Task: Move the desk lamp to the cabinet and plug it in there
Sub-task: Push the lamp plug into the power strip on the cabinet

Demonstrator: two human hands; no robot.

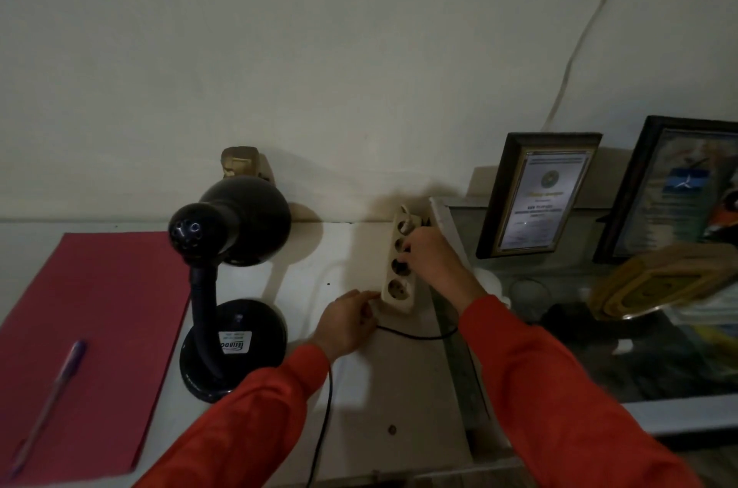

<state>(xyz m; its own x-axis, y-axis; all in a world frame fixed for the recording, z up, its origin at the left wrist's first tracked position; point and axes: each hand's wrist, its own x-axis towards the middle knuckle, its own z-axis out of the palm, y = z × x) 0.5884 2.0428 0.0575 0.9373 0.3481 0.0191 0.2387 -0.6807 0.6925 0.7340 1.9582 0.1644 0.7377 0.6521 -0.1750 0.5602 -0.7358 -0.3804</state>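
The black desk lamp [233,287] stands on the white cabinet top [399,391], its shade tipped toward the wall. Its black cord [324,415] runs from the front edge under my left wrist and curves right beneath my right forearm. A cream power strip [399,293] lies against the wall. My right hand [431,259] is closed over the strip's middle sockets, on a dark plug that is mostly hidden by my fingers. My left hand [347,323] pinches the strip's near end.
A red folder [92,327] with a purple pen [52,399] lies left of the lamp. Two framed certificates [539,196] [679,188] lean on the wall at right over a glass-topped case [599,367]. A small gold figure [239,162] sits behind the lamp.
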